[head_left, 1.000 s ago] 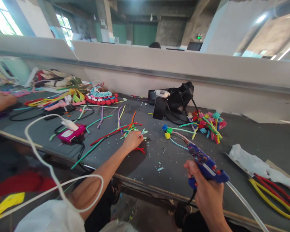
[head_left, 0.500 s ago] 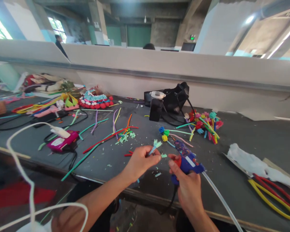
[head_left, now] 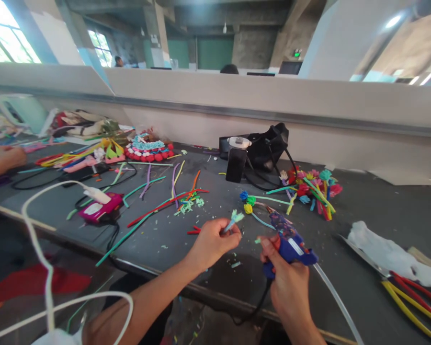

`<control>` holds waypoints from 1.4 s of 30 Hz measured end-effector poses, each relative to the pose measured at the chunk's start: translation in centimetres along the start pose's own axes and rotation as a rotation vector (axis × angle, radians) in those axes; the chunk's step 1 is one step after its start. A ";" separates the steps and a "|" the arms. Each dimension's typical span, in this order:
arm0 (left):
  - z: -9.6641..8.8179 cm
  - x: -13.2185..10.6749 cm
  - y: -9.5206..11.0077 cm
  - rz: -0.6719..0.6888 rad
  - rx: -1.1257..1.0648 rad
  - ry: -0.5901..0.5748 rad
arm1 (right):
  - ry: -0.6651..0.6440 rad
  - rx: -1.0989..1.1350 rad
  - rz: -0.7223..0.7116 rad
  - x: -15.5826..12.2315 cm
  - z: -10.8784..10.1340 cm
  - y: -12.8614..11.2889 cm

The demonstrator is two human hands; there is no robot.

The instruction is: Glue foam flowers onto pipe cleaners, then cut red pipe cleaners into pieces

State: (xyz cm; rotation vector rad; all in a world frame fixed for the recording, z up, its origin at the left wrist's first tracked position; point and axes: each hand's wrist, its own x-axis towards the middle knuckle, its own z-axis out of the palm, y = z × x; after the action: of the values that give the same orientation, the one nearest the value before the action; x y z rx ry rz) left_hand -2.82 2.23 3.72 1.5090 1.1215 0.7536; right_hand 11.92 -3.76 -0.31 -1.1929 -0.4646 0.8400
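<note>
My left hand (head_left: 211,242) is closed, pinching a small pipe-cleaner flower (head_left: 236,218) with pale green petals and a light blue stem. Wrapped in my right hand (head_left: 287,280) is a dark blue hot glue gun (head_left: 290,243), its nozzle pointing up and away to the left. A clear glue stick (head_left: 335,297) trails from its back. At the right thumb and fingertip sits a short light green scrap (head_left: 257,241). The two hands are apart. Just beyond them lie pipe-cleaner flowers with blue, green and yellow (head_left: 248,209) heads.
Loose pipe cleaners (head_left: 158,210) and green clippings (head_left: 190,203) lie to the left, near a magenta power box (head_left: 102,211). A phone (head_left: 236,165) leans before a black bag (head_left: 273,143). Flowers (head_left: 318,189) are heaped right. Scissors (head_left: 413,297) lie near right. Another person's hand (head_left: 5,160) is far left.
My right hand with the glue gun and green scrap has moved right, widening the space between my hands. The left still holds the flower. The view has turned slightly left.
</note>
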 end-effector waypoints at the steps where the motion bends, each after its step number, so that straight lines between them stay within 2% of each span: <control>1: -0.3 0.2 -0.1 0.012 -0.011 0.010 | 0.021 0.000 -0.011 0.2 0.0 0.0; 5: -0.7 0.6 -0.8 0.022 -0.076 -0.050 | 0.038 0.005 -0.029 0.6 0.4 0.2; 13: 1.0 -0.2 -1.5 0.012 -0.218 -0.221 | 0.034 -0.054 0.003 -0.4 1.1 1.2; 17: 0.9 -0.2 -1.6 0.059 -0.234 -0.199 | 0.008 -0.114 0.006 -0.6 1.1 1.2; 23: -0.1 0.0 -1.3 0.031 -0.141 -0.124 | 0.004 -0.133 -0.030 -0.2 0.5 0.9; 27: -0.9 0.2 -1.3 -0.023 -0.250 -0.072 | 0.003 -0.253 -0.061 0.7 -0.2 0.7; 30: -1.2 0.3 -1.4 -0.060 -0.311 -0.076 | -0.021 -0.261 -0.056 1.0 -0.3 0.7; 34: -1.0 0.1 -1.3 -0.024 -0.294 -0.090 | -0.041 -0.248 -0.055 0.2 0.2 0.4; 42: -0.1 -0.8 -0.8 0.018 -0.243 -0.200 | -0.020 -0.200 -0.018 -1.5 1.2 0.4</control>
State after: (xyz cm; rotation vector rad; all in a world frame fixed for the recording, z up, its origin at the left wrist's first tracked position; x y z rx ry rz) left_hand -3.38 1.49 3.01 1.3577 0.8364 0.7068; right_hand 10.06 -4.15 -0.12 -1.3628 -0.5851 0.8042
